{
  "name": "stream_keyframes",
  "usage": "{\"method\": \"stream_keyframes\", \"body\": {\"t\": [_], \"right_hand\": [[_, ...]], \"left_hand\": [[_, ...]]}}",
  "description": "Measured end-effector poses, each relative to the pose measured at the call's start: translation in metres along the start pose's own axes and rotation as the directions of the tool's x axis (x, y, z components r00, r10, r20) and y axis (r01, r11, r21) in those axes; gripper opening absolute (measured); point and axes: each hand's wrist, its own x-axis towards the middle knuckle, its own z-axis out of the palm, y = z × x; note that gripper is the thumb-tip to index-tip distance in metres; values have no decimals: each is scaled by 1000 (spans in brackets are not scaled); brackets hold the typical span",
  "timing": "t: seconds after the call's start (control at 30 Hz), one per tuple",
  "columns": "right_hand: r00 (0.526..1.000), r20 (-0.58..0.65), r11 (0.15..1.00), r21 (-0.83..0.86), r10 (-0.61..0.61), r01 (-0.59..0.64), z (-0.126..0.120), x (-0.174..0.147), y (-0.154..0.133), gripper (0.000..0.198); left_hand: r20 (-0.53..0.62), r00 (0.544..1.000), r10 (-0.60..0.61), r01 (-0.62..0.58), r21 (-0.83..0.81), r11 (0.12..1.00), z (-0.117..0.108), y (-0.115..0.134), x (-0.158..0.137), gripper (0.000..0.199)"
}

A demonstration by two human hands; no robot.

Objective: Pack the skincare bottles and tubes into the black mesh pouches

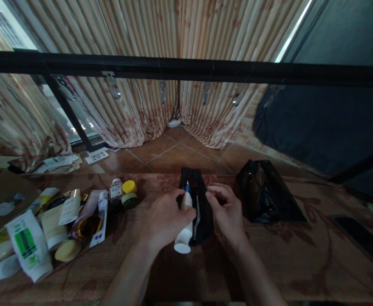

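Near the middle of the cloth-covered table, my left hand [169,216] is closed around a white tube [185,231] with a blue pointed tip and a wide white base turned toward me. The tube lies over the mouth of a small black bag [205,223], tip pointing away. My right hand [226,208] pinches the bag's right edge between thumb and fingers. The bag's handle loop stands up at the far side. What lies inside the bag is mostly hidden. A second black bag [283,197] rests to the right of my right hand, with dark shiny things showing at its opening.
On the left lie several cosmetic tubes and jars, among them a white-green tube [29,244] and a yellow-lidded jar [129,187]. A cardboard box [1,199] stands at far left, a dark phone [361,238] at far right. A black metal bar [186,70] crosses before the curtains [135,110].
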Motion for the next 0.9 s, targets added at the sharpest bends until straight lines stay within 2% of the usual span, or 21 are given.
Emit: {"method": "stream_keyframes", "body": {"t": [0.07,0.17,0.27,0.33,0.43,0.53,0.67,0.73,0.9], "right_hand": [[1000,-11,1000,5,2,-2,-1,1,0,12],[1000,-8,1000,9,1,-1,-2,2,0,11],[1000,-5,1000,13,-1,1,-4,2,1,11],[1000,-3,1000,11,5,-5,-5,2,0,12],[1000,-6,1000,5,17,-17,-6,2,-3,12],[999,10,999,-5,32,-32,-6,0,-6,15],[997,59,999,-13,43,-42,-5,-2,-7,19],[996,71,999,-14,44,-43,-3,-3,-6,20],[998,46,999,1,52,-52,-2,-2,-3,21]], "left_hand": [[-40,999,-10,18,193,981,5,5,5,34],[-96,995,-15,55,428,902,14,9,13,41],[-114,993,12,52,544,838,26,7,18,52],[-109,993,42,28,571,821,29,4,19,52],[-108,992,70,-7,495,869,24,-4,16,44],[-34,998,61,-50,261,964,11,-16,13,44],[118,986,114,-110,-37,993,4,-32,7,71],[149,978,142,-131,-84,988,6,-36,6,84],[202,968,150,-149,-20,989,8,-37,6,102]]}}
